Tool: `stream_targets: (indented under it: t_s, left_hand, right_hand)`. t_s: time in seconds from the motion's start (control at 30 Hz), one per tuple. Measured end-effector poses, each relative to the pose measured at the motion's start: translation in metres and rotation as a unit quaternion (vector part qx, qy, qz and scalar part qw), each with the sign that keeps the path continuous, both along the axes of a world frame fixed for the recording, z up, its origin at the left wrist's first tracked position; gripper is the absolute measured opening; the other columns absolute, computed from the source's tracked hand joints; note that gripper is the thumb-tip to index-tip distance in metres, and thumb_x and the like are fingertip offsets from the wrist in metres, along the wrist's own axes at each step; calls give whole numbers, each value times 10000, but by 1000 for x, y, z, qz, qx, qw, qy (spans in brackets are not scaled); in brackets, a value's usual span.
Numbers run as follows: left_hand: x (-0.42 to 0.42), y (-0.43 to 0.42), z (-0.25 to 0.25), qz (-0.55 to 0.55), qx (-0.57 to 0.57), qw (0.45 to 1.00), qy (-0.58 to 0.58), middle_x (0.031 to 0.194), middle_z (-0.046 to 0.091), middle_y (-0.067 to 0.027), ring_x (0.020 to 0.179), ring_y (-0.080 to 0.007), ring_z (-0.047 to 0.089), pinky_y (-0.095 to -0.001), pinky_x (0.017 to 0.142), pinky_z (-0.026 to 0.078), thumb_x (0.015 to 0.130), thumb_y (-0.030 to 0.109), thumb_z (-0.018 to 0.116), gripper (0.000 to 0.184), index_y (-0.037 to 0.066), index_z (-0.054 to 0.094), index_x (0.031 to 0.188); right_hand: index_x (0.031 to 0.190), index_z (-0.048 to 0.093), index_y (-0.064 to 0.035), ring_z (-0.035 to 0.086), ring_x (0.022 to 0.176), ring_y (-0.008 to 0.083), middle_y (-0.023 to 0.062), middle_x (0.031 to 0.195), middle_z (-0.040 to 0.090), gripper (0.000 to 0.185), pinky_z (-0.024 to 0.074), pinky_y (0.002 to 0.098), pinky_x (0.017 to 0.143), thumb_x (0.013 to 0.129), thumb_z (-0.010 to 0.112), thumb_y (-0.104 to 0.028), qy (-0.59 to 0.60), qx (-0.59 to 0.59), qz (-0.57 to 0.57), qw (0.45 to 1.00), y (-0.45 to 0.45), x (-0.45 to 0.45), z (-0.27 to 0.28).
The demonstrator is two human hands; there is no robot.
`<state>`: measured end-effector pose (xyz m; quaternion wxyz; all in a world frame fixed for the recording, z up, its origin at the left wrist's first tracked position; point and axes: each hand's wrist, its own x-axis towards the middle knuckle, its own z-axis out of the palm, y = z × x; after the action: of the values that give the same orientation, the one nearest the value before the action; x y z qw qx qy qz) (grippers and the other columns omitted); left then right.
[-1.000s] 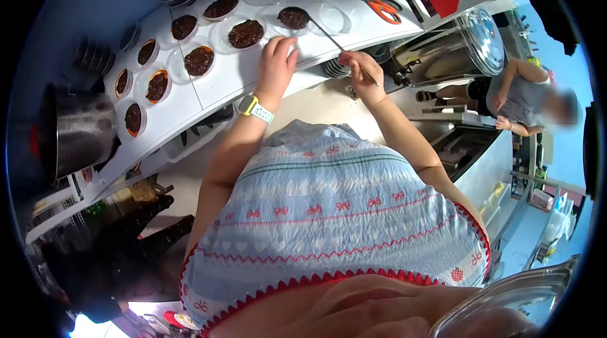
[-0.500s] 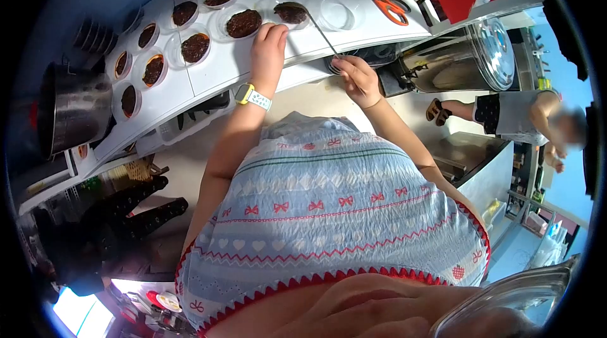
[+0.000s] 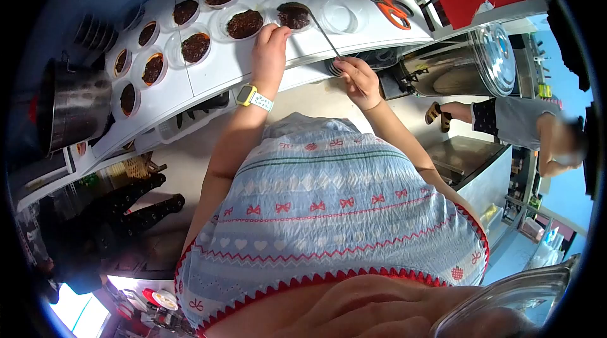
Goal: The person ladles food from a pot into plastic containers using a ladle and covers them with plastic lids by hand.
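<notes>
Right hand (image 3: 359,82): fingers clamped on a thin, long-handled metal utensil (image 3: 327,37), its far end at the dark, chunky filling (image 3: 293,17) in a clear round plastic bowl (image 3: 272,8) on the white table (image 3: 231,66). Left hand (image 3: 269,53): fingers bent, close together by the bowl's near side; cannot tell if gripping. Orange-handled metal scissors (image 3: 393,12) lie right of the bowl, apart.

Right fingers (image 3: 348,66) apparently pinched together
</notes>
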<state>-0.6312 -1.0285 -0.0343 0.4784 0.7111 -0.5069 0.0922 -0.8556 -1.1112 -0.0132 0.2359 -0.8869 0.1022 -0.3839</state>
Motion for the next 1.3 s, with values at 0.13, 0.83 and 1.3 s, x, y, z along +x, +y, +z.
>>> stream_targets:
  t_s: [0.13,0.83,1.3]
  left_hand:
    - [0,1,-2,-7,-21,1000,-15,970,600,-94,858,-302,607,-388,740,500,854,102,674,110,52,667,953]
    - [0,3,-4,2,-10,1000,-17,969,587,-86,873,-301,600,-402,751,501,829,76,673,115,65,653,942]
    - [3,4,-7,-8,-39,999,-10,945,590,-87,867,-305,602,-400,747,502,823,95,686,117,69,654,933]
  right_hand:
    - [1120,653,-24,666,898,264,177,1045,649,237,532,292,749,900,575,22,30,22,6,999,0,2,-4]
    - [1093,661,-25,658,853,270,164,1032,635,235,532,311,723,870,611,29,13,5,17,1000,0,6,1]
    - [1056,677,-30,672,847,268,159,988,662,199,538,302,705,876,605,14,-27,-30,-11,999,1,6,12]
